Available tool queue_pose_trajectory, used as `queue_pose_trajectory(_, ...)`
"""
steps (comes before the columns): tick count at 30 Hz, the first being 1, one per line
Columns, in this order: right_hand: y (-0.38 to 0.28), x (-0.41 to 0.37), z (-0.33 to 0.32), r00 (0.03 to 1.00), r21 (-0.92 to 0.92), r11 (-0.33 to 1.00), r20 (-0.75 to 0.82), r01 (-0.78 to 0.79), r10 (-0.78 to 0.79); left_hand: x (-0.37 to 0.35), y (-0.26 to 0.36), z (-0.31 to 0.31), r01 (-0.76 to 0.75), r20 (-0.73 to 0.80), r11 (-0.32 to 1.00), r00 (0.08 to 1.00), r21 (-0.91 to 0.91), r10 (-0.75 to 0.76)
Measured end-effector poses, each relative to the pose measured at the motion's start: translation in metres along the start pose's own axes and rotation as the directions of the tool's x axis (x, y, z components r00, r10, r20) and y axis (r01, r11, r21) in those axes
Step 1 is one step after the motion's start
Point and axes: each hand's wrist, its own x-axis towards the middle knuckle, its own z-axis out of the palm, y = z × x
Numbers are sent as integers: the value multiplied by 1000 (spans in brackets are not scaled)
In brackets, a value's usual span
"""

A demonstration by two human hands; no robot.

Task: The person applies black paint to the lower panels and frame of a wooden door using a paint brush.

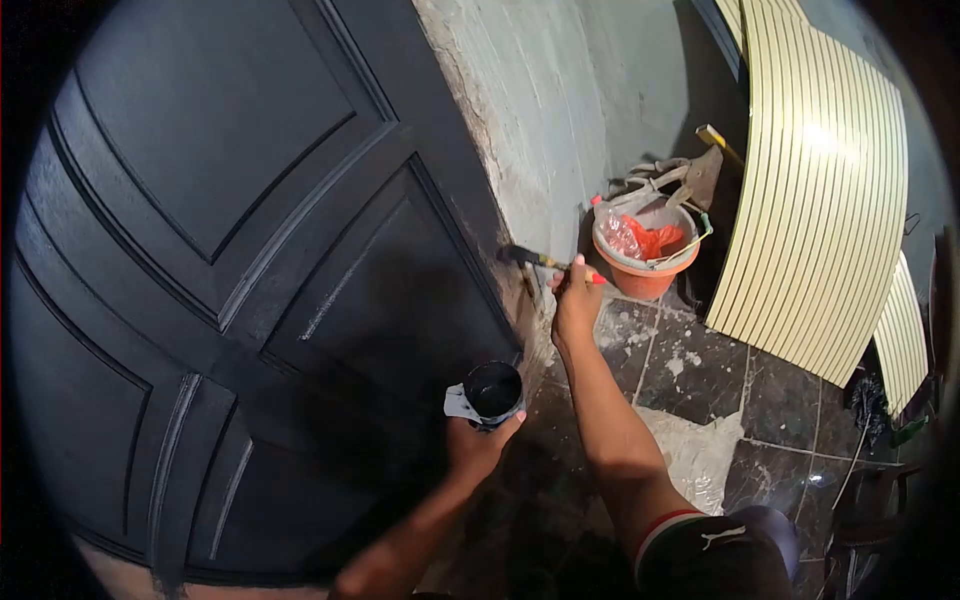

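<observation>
My right hand (pixel 576 305) grips a paintbrush (pixel 545 260) by its yellow handle with a red end. The dark bristles meet the right edge of a black panelled door (pixel 390 270), close to the rough plaster. Lower down, my left hand (pixel 482 445) is wrapped round a small cup of black paint (pixel 493 390), holding it upright in front of the door. A pale flap or label sticks out at the cup's left side. Pale streaks show along several mouldings of the door.
An orange bucket (pixel 640 283) with a plastic bottle and red plastic in it stands by the grey wall (pixel 545 110). Striped cream panels (pixel 820 200) lean at the right. White residue marks the dark tiled floor (pixel 690 385), with a pale sheet-like patch (pixel 695 450) near my right arm.
</observation>
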Motion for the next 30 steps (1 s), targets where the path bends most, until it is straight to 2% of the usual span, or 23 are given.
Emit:
queue_pose_trajectory(2,-14,-11,17,1000,87,996,26,-16,14,-10,16,-1,-23,3,999,1000,29,23)
queue_pose_trajectory(5,23,-13,-12,999,-226,974,46,-5,16,-25,43,-6,-24,42,998,999,56,22)
queue_pose_trajectory(6,57,-5,-39,999,-252,967,29,23,-16,-32,54,-9,-13,66,998,998,65,9)
queue_pose_trajectory(8,88,-8,-81,969,-585,798,-75,148,-235,-47,80,-12,46,72,997,996,58,-50)
queue_pose_trajectory(9,94,-11,-91,971,-624,773,-96,113,-220,-54,95,-12,76,73,996,994,53,-79)
queue_pose_trajectory(10,97,-15,-99,971,-663,745,-118,78,-207,-62,117,-13,144,48,966,986,213,-157)
queue_pose_trajectory(11,101,-16,-103,970,-700,712,-141,43,-197,-65,120,-15,104,46,969,992,225,-117)
queue_pose_trajectory(12,68,-31,-77,983,-721,693,-112,18,-142,-70,120,-17,62,46,970,996,234,-74)
queue_pose_trajectory(14,73,-20,-39,965,-598,762,80,248,-252,-79,112,-22,-8,57,964,998,267,-8)
queue_pose_trajectory(16,4,-25,25,982,-418,891,134,175,-130,-81,95,-31,-63,78,947,996,316,40)
queue_pose_trajectory(18,-38,-19,64,984,-34,998,169,57,-50,-79,91,-34,-59,85,943,996,327,33)
queue_pose_trajectory(21,-69,-26,78,994,172,985,96,27,-44,-70,85,-38,-28,68,950,998,311,7)
queue_pose_trajectory(22,-47,-22,64,994,168,986,111,0,-19,-68,82,-39,-15,59,953,998,302,-3)
queue_pose_trajectory(24,10,-20,22,996,14,996,24,-92,91,-66,73,-38,4,15,983,1000,181,-7)
queue_pose_trajectory(25,56,-13,-16,996,-188,978,-19,-87,85,-66,70,-36,14,-6,993,1000,119,-13)
queue_pose_trajectory(26,83,-10,-52,996,-381,920,-61,-87,69,-68,69,-33,24,-7,995,1000,101,-23)
queue_pose_trajectory(28,78,-25,-85,986,-724,688,-140,-42,-88,-68,68,-32,35,-6,997,999,72,-35)
queue_pose_trajectory(30,72,-22,-79,988,-732,682,-105,-2,-110,-69,65,-35,30,29,997,999,76,-32)
